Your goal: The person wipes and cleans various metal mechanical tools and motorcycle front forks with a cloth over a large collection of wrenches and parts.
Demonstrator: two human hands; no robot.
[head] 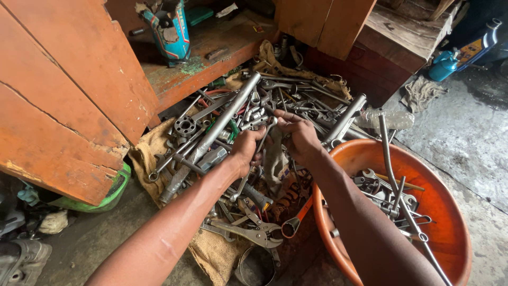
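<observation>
Both hands' grip closed on wrench point(266, 132), grey rag point(274, 159) hanging below

both hands point(275, 140) close together, fingers curled, forearms outstretched

Tool-strewn burlap sack point(214, 254) on concrete floor point(465, 132)

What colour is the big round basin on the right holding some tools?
Orange basin, seen best in the head view.
</observation>
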